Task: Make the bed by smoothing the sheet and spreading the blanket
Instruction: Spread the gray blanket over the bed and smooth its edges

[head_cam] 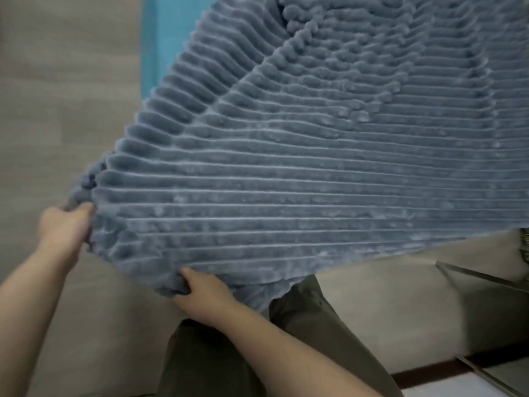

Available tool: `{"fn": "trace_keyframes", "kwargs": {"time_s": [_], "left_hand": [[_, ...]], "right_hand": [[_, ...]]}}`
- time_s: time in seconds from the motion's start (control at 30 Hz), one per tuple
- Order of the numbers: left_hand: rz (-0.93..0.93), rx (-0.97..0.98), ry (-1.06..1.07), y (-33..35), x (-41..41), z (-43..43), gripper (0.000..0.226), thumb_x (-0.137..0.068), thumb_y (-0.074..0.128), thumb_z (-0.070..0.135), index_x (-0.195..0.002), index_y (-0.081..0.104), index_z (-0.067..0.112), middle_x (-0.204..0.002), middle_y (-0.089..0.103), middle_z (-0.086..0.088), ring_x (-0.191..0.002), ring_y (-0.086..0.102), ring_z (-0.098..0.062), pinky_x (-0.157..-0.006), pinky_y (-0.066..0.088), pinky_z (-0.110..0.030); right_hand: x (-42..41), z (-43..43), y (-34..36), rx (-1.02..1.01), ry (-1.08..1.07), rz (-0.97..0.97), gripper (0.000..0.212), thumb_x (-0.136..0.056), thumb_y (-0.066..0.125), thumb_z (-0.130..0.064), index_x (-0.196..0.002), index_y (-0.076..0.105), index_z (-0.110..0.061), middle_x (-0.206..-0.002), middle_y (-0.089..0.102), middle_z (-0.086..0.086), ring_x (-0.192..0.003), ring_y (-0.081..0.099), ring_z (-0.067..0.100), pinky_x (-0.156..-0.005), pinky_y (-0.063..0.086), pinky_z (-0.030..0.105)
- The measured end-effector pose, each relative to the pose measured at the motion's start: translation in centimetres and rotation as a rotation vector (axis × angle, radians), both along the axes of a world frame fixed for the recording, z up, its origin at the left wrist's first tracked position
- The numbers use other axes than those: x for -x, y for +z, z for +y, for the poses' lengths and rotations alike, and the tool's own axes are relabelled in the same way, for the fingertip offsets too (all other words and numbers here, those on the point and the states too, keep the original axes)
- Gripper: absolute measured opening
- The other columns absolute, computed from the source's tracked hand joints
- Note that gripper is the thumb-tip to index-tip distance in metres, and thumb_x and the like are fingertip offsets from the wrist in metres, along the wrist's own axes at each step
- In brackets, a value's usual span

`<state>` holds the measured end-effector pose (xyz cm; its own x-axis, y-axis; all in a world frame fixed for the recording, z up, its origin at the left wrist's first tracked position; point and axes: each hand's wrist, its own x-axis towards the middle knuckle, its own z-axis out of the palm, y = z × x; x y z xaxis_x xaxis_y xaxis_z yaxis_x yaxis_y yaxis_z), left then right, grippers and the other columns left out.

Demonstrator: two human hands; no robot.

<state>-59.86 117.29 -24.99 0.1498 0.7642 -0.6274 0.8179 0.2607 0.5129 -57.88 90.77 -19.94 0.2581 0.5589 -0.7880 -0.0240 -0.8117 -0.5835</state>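
A grey-blue ribbed fleece blanket (300, 167) fills most of the view, lifted and stretched out in front of me. My left hand (64, 224) grips its left corner, fingers closed on bunched fabric. My right hand (203, 293) pinches the near bottom edge, thumb on top. A strip of bright blue sheet (160, 38) shows behind the blanket at the upper left. The bed under the blanket is hidden.
Grey-beige floor (57, 96) lies to the left and below. My legs in olive trousers (300, 325) stand under the blanket. A metal-framed glass edge (481, 276) and a dark floor strip (429, 373) are at the lower right.
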Motion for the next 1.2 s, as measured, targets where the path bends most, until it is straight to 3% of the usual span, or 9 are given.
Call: {"fn": "trace_keyframes", "kwargs": {"time_s": [0.13,0.3,0.4,0.57,0.67,0.8,1.0,1.1,1.2], "left_hand": [[0.110,-0.099,-0.158,-1.1,1.1,-1.5,0.026,-0.082,0.056,0.002,-0.104,0.063,-0.009,-0.091,0.060,-0.017,-0.085,0.055,-0.023,-0.074,0.045,-0.040],[0.231,-0.235,-0.453,-1.7,1.7,-0.5,0.027,-0.081,0.053,-0.005,-0.106,0.062,-0.009,-0.103,0.063,-0.035,-0.097,0.061,-0.047,-0.085,0.048,-0.049],[0.354,-0.214,-0.637,-2.1,2.4,0.4,0.025,-0.085,0.051,-0.001,-0.107,0.060,-0.006,-0.105,0.061,-0.037,-0.099,0.057,-0.050,-0.085,0.046,-0.051],[0.411,-0.177,-0.622,-2.0,0.8,0.3,0.028,-0.090,0.052,0.007,-0.116,0.056,-0.001,-0.117,0.058,-0.032,-0.108,0.056,-0.047,-0.089,0.046,-0.051],[0.313,-0.088,-0.583,-2.2,-2.3,0.4,0.038,-0.090,0.053,0.008,-0.127,0.052,0.003,-0.128,0.057,-0.023,-0.117,0.053,-0.040,-0.099,0.043,-0.045],[0.144,0.001,-0.587,-1.7,-7.8,0.5,0.044,-0.094,0.050,0.020,-0.136,0.046,0.010,-0.138,0.053,-0.009,-0.120,0.053,-0.029,-0.104,0.040,-0.040],[-0.015,-0.120,-0.750,-1.1,-17.4,0.3,0.045,-0.089,0.064,0.029,-0.126,0.055,0.005,-0.125,0.058,-0.018,-0.110,0.058,-0.032,-0.097,0.047,-0.044],[0.057,-0.077,-0.730,-1.5,-21.1,-0.2,0.042,-0.086,0.068,0.032,-0.116,0.059,0.005,-0.119,0.064,-0.018,-0.108,0.060,-0.035,-0.090,0.048,-0.041],[0.118,-0.108,-0.608,-1.6,-23.3,-0.3,0.053,-0.080,0.071,0.043,-0.115,0.059,0.005,-0.123,0.058,-0.020,-0.111,0.056,-0.035,-0.097,0.044,-0.042]], "right_hand": [[2.0,-0.8,-3.0,0.076,-0.048,0.062,0.053,-0.093,0.052,-0.029,-0.144,0.038,-0.027,-0.144,0.046,0.009,-0.131,0.045,0.028,-0.108,0.038,0.037],[0.9,-2.5,-4.2,0.141,-0.320,-0.163,0.047,-0.092,0.055,-0.020,-0.139,0.045,-0.020,-0.138,0.048,0.005,-0.121,0.052,0.020,-0.101,0.040,0.029],[-1.2,-3.8,-4.7,0.153,-0.473,-0.313,0.051,-0.092,0.057,-0.021,-0.140,0.041,-0.023,-0.137,0.040,-0.001,-0.118,0.051,0.018,-0.099,0.045,0.030],[-5.4,-4.7,-6.1,0.353,-0.395,-0.564,0.063,-0.092,0.053,-0.021,-0.149,0.028,-0.027,-0.157,0.012,0.005,-0.136,0.020,0.030,-0.109,0.030,0.038],[-7.1,-4.3,-7.1,0.466,-0.187,-0.449,0.065,-0.098,0.045,-0.036,-0.153,0.010,-0.034,-0.161,-0.013,0.001,-0.145,-0.001,0.038,-0.114,0.022,0.046],[-8.1,-2.0,-8.0,0.490,-0.015,-0.294,0.070,-0.099,0.039,-0.042,-0.149,-0.009,-0.042,-0.152,-0.037,0.011,-0.137,-0.021,0.054,-0.115,0.008,0.058],[-9.4,-1.4,-7.3,0.442,-0.028,-0.108,0.074,-0.098,0.041,-0.040,-0.144,-0.015,-0.053,-0.143,-0.050,0.012,-0.130,-0.034,0.057,-0.114,0.003,0.063],[-11.5,-0.6,-6.1,0.451,-0.016,0.036,0.069,-0.100,0.039,-0.041,-0.148,-0.011,-0.046,-0.144,-0.048,0.015,-0.130,-0.031,0.059,-0.115,0.005,0.063],[-14.1,0.6,-4.8,0.465,-0.107,0.061,0.052,-0.101,0.035,-0.035,-0.150,0.020,-0.031,-0.154,-0.022,0.026,-0.137,-0.009,0.059,-0.114,0.018,0.057]]}}
